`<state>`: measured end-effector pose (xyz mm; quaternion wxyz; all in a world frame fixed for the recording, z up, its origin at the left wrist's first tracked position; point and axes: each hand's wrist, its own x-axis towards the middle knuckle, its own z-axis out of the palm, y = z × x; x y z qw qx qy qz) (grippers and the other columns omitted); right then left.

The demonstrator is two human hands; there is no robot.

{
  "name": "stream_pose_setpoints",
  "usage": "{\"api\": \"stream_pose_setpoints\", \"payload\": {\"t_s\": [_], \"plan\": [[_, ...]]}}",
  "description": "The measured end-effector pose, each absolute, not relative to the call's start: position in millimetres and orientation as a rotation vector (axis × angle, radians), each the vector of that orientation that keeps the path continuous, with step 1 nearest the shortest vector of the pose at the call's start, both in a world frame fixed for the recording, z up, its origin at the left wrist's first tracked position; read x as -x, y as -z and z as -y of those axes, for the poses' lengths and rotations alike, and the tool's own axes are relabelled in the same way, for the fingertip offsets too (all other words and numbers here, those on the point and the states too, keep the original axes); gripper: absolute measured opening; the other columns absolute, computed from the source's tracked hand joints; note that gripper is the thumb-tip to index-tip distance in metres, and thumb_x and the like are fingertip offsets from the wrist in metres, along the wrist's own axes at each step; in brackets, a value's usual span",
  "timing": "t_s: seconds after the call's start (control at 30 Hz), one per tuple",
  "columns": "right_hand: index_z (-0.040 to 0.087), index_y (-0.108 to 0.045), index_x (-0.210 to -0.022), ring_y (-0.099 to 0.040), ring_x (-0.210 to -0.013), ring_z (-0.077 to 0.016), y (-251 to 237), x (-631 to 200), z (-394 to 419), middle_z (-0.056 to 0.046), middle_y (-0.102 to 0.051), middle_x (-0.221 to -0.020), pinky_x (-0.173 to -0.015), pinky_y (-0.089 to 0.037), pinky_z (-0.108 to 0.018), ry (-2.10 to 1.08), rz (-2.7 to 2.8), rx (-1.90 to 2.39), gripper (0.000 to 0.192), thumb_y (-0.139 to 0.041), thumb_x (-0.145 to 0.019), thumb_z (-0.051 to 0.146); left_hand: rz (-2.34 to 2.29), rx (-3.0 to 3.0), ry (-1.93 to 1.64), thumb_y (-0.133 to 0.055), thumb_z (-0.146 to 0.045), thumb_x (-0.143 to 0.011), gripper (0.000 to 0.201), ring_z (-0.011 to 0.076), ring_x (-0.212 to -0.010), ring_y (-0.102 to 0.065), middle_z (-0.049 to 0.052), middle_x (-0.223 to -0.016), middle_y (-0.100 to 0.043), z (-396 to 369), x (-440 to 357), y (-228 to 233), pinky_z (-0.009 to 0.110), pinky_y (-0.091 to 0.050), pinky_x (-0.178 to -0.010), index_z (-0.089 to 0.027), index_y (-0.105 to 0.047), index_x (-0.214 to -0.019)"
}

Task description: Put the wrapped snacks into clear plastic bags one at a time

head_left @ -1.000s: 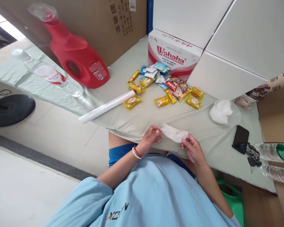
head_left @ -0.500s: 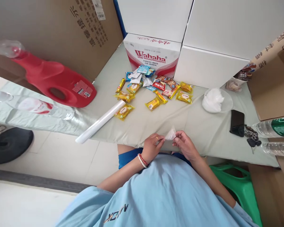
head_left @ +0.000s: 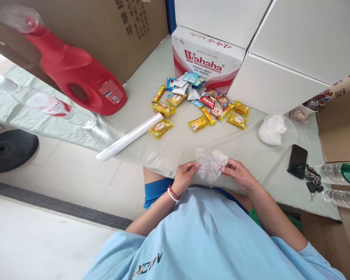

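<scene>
Reference point: the Wahaha carton [head_left: 207, 64]. I list from my remote screen, left to right.

- Water bottle [head_left: 46, 103]: one, clear, lying well to the left of the carton.
- Red jug [head_left: 84, 79]: one, left of the carton, its spout under clear plastic.
- White roll [head_left: 128, 138]: one, slanting in front of the carton and to its left.
- Snack packets [head_left: 200, 123]: a loose scatter, yellow, red, brown and blue, just in front of the carton.
- Left hand [head_left: 183, 177]: in front of the carton, near the wearer; I see thumb and forefinger pinching one edge.
- Plastic piece [head_left: 211, 165]: one, thin, translucent, crinkled; strung between both hands at the near side, in front of the carton. I judge it largely spread out: done, the width between the hands; left, the gathered folds. I make out nothing inside it, and it covers none of the packets.
- Right hand [head_left: 239, 174]: in front of the carton and to its right, fingertips gripping the opposite edge.
- Clear bowl [head_left: 293, 136]: one, right of the carton, a white bundle [head_left: 271, 130] in it.
- Phone [head_left: 297, 160] and keys [head_left: 313, 179]: farther right of the carton, side by side.
</scene>
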<state>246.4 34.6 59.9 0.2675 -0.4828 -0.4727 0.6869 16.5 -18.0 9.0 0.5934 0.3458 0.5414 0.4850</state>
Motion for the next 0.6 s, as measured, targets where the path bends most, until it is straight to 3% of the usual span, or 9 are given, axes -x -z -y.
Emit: {"api": "stream_pose_setpoints", "payload": {"t_s": [0.13, 0.27, 0.33, 0.4, 0.5, 0.6], "plan": [[0.021, -0.061, -0.076, -0.052, -0.064, -0.0136, -34.9, -247.0, -17.8, 0.002, -0.059, -0.07, -0.063, -0.046, -0.027, -1.696, 0.99, 1.389, 0.041, -0.085, -0.072, 0.054, -1.269, -0.692, -1.136, -0.08, -0.052, -0.077, 0.036, 0.0103, -0.06, -0.047, -0.003, -0.061, -0.058, 4.7, 3.5, -16.9, 0.024, -0.039, -0.061, -0.018, -0.07, -0.073], [0.022, -0.06, -0.083, -0.049, -0.063, -0.0143, -18.1, -244.6, 12.1, 0.002, -0.056, -0.07, -0.06, -0.042, -0.028, -1.118, 0.969, 1.614, 0.038, -0.076, -0.08, 0.057, -1.29, -0.726, -1.09, -0.086, -0.051, -0.069, 0.038, 0.0087, -0.057, -0.043, -0.005, -0.059, -0.054, -6.2, 6.9, -22.0, 0.023, -0.036, -0.057, -0.018, -0.068, -0.071], [0.023, -0.061, -0.087, -0.052, -0.067, -0.0154, -24.8, -241.8, 21.3, 0.001, -0.059, -0.074, -0.064, -0.044, -0.029, -1.001, 1.128, 1.619, 0.031, -0.069, -0.089, 0.053, -1.289, -0.75, -1.103, -0.087, -0.051, -0.068, 0.039, 0.0081, -0.056, -0.041, -0.005, -0.059, -0.054, -7.8, -0.2, -22.8, 0.023, -0.034, -0.056, -0.018, -0.067, -0.07], [0.023, -0.063, -0.092, -0.056, -0.072, -0.0163, -37.0, -234.3, 22.6, 0.0, -0.062, -0.08, -0.067, -0.046, -0.029, -1.132, 1.347, 1.534, 0.026, -0.066, -0.092, 0.049, -1.279, -0.748, -1.14, -0.087, -0.051, -0.068, 0.039, 0.0076, -0.056, -0.041, -0.006, -0.059, -0.053, -5.5, -12.9, -22.4, 0.023, -0.034, -0.056, -0.018, -0.067, -0.069], [0.024, -0.063, -0.102, -0.06, -0.08, -0.0172, -49.3, -213.4, 14.1, -0.002, -0.067, -0.094, -0.068, -0.049, -0.028, -1.447, 1.638, 1.344, 0.034, -0.078, -0.082, 0.047, -1.228, -0.671, -1.195, -0.087, -0.052, -0.069, 0.04, 0.0077, -0.056, -0.043, -0.006, -0.06, -0.055, 2.8, -35.3, -20.7, 0.023, -0.035, -0.056, -0.018, -0.065, -0.071], [0.023, -0.062, -0.097, -0.057, -0.072, -0.0154, -48.3, -193.3, 3.5, 0.001, -0.064, -0.083, -0.064, -0.047, -0.027, -1.551, 1.708, 1.294, 0.034, -0.077, -0.082, 0.049, -1.18, -0.539, -1.282, -0.087, -0.055, -0.069, 0.044, 0.0079, -0.055, -0.045, -0.005, -0.061, -0.056, 10.0, -46.8, -19.3, 0.023, -0.036, -0.055, -0.018, -0.063, -0.072]]}}
